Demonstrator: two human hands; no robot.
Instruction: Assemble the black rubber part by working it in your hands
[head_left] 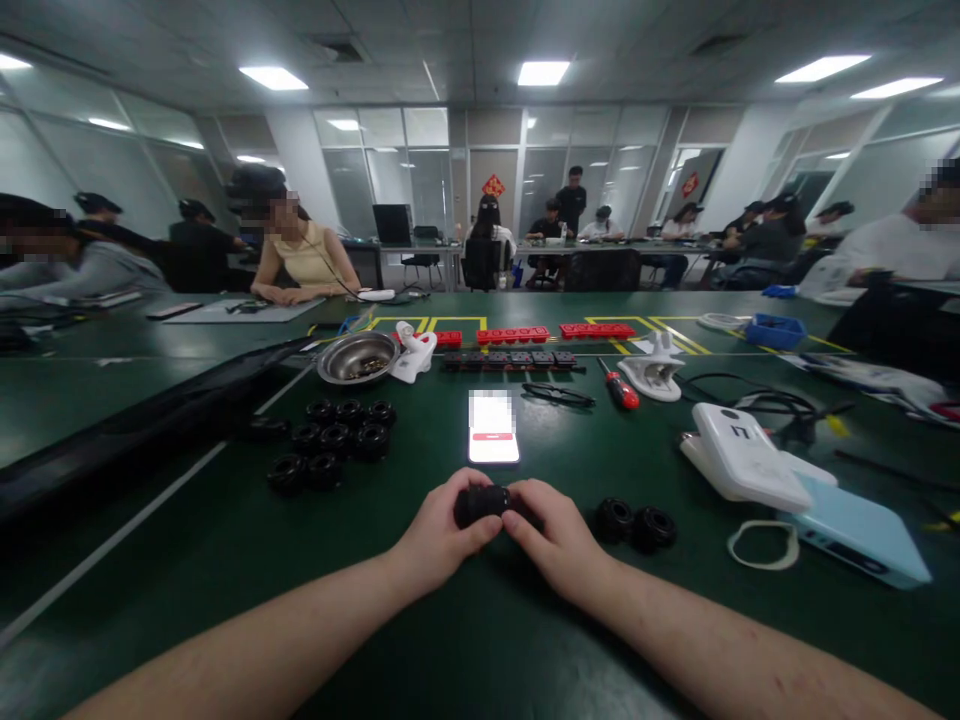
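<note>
**Black Round Part Being Held Between Both Hands at the Green Table**

A black round part [482,503] is being gripped by both hands at the near middle of the green table [480,640], either just above its surface or resting on it (which of the two cannot be told). It is being clasped from the left by the left hand [439,535], whose thumb and fingers are being curled around it. From the right it is being clasped by the right hand [555,540], whose fingers are being closed on its other end. Much of the part is being hidden by the fingertips, so only its dark top is being shown.

Just beyond the hands, a phone [493,428] with a lit screen is being left flat on the table. To the right of the right hand, two more black parts [634,525] are being kept side by side, touching each other, near the hand but apart from it. To the left and farther back, a cluster of similar black parts [334,440] is being kept in loose rows. Behind that cluster, a metal bowl [358,358] is being flanked on its right by a white clip [415,352]. A red-handled screwdriver [617,384] is being left beyond the phone to the right. A white device [742,455] is being rested partly on a light blue box [862,535], with a white ring [763,545] lying just in front. Other people are being seated at tables farther back.
</note>
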